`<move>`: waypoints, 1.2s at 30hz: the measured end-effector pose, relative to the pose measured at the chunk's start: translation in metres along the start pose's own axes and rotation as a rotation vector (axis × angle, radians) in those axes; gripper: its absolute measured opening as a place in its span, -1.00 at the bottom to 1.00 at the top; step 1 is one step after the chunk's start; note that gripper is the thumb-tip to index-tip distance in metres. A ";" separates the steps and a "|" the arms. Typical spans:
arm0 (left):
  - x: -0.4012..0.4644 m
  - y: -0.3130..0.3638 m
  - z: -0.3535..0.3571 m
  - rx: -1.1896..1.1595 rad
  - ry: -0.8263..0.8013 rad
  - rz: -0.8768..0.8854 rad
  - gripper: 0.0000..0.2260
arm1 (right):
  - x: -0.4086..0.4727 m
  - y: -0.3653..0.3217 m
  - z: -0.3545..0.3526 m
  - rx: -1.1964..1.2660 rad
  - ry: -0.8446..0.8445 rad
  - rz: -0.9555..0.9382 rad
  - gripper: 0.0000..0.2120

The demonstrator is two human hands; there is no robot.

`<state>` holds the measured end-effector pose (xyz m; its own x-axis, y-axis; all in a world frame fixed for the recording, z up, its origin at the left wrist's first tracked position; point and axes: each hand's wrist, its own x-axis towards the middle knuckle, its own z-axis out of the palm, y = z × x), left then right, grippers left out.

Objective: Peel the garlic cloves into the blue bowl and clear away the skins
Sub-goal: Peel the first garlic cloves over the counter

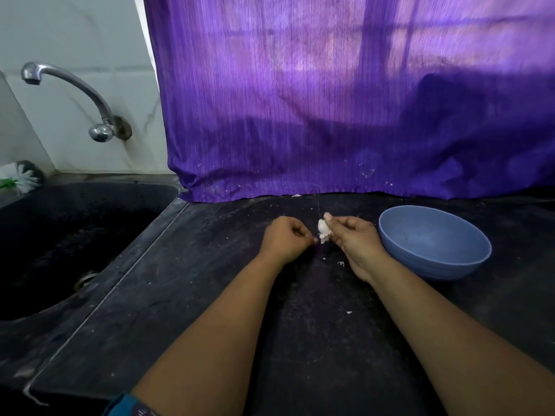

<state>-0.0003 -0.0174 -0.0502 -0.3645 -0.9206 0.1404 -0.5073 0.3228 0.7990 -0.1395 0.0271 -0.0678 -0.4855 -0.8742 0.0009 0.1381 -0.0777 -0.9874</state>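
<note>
Both forearms are reaching in from the near edge over the dark counter (pixel 210 295), meeting above its middle. Out at their ends, the right hand (pixel 354 241) is pinching a garlic clove (pixel 323 231) between its thumb and curled fingers, holding it up off the counter. That clove is sitting at the left side of the right hand's fingertips, between the two hands, and the bowl (pixel 435 241) is lying just beside the right hand on its far right. Its long axis is running roughly up and down in the view, tilted a little, with one end under the thumb tip and the other pointing down toward the counter; loose white skin is hanging around it, so which end is the root I cannot tell. Fingers of the left hand (pixel 285 238) are curled tight, thumb and forefinger pressed together just beside the clove's lower end; they are probably nipping a shred of skin, but it is too small to be sure. By my reading, the left hand is the one placed to pull skin away leftward along that lower end, while the right only needs a short swing rightward to drop the clove in the bowl. Small skin flecks (pixel 341 263) are lying on the counter under and behind the hands.
</note>
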 end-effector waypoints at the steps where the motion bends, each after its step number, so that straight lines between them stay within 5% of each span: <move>1: -0.001 0.000 0.000 0.037 -0.013 0.011 -0.94 | -0.001 0.001 0.000 -0.045 0.005 -0.015 -0.93; 8: -0.004 0.005 -0.002 -0.028 -0.075 -0.020 -0.86 | 0.004 0.008 -0.001 -0.260 0.078 -0.076 -0.91; 16: -0.004 0.013 -0.001 -0.549 -0.187 -0.117 -0.80 | 0.009 0.011 -0.002 -0.275 0.106 -0.071 -0.89; 25: -0.002 0.008 0.001 -0.545 -0.100 -0.080 -0.86 | -0.001 0.005 0.000 -0.270 -0.013 -0.108 -0.89; 36: -0.004 0.008 0.013 -0.698 -0.027 -0.131 -0.82 | -0.006 0.003 0.006 -0.343 0.065 -0.187 -0.93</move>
<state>-0.0132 -0.0079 -0.0523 -0.3585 -0.9335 0.0106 0.0669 -0.0143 0.9977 -0.1308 0.0294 -0.0697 -0.5305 -0.8269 0.1867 -0.2489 -0.0586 -0.9668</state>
